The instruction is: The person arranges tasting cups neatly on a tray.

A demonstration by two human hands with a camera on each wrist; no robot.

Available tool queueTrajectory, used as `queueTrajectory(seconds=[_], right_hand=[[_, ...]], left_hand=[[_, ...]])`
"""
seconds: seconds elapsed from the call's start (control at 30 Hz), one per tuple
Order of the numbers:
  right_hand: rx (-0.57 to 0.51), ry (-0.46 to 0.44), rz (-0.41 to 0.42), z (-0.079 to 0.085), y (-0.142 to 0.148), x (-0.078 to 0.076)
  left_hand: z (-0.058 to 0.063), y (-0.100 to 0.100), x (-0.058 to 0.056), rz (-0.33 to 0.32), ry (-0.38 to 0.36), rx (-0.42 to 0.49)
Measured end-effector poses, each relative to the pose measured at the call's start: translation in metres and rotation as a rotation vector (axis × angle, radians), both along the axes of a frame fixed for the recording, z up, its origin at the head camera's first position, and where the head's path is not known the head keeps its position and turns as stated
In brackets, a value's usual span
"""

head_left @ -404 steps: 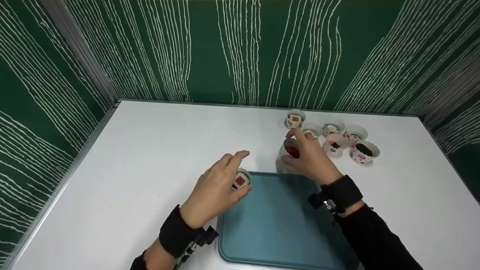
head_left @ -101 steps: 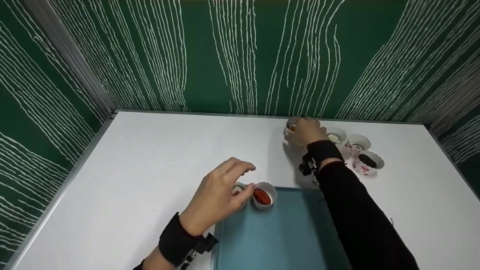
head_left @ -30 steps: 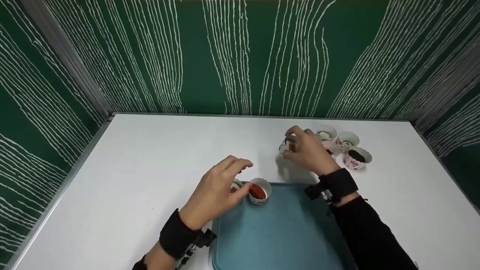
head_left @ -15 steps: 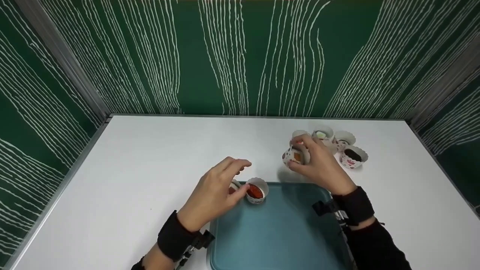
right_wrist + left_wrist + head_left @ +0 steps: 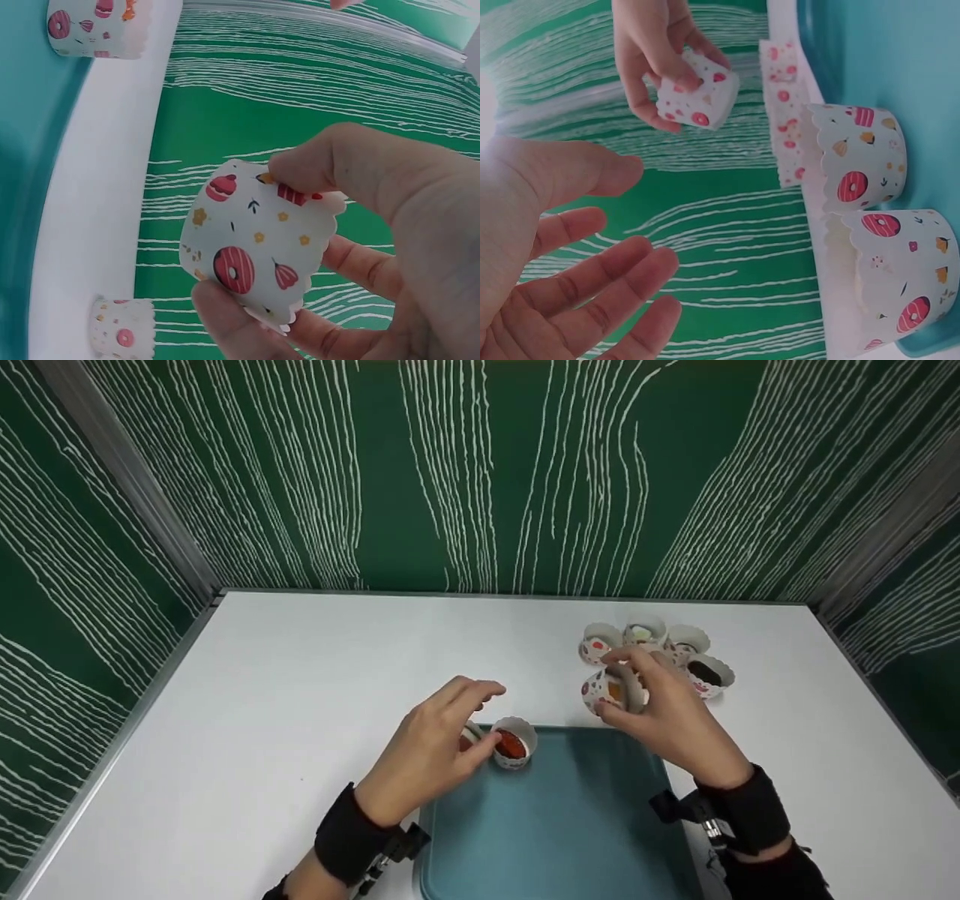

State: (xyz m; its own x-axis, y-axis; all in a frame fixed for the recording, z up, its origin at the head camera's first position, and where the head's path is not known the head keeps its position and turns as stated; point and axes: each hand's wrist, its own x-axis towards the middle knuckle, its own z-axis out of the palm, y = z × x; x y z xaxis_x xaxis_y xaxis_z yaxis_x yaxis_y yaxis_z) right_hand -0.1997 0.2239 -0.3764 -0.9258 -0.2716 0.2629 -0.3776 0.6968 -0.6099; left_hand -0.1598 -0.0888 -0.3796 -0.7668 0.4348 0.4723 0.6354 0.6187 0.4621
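So our right hand (image 5: 679,724) has a white paper cup with a scalloped rim and pink donut prints (image 5: 255,229) pinched between thumb and fingers. It's tilted, up in the air near the far edge of the teal rectangular tray (image 5: 570,832), with an orange-topped piece (image 5: 616,691) showing inside. Our left hand (image 5: 424,754) is loose, fingers apart and gripping nothing, by the tray's far left corner. Side by side there we see a printed cup (image 5: 512,763) with a red oval piece (image 5: 511,744) in it, plus a second printed cup (image 5: 471,729) partly hidden behind our left thumb. Farther back on the white surface (image 5: 300,675) we've got a cluster of similar cups (image 5: 598,633), one holding a dark piece (image 5: 703,673).
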Motion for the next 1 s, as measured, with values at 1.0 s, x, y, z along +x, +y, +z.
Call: queueTrajectory(seconds=[1.0], right_hand=[[-0.103,-0.029,0.073,0.039,0.007,0.034]], left_hand=[[0.032,0.042,0.0,-0.134,-0.032,0.131]])
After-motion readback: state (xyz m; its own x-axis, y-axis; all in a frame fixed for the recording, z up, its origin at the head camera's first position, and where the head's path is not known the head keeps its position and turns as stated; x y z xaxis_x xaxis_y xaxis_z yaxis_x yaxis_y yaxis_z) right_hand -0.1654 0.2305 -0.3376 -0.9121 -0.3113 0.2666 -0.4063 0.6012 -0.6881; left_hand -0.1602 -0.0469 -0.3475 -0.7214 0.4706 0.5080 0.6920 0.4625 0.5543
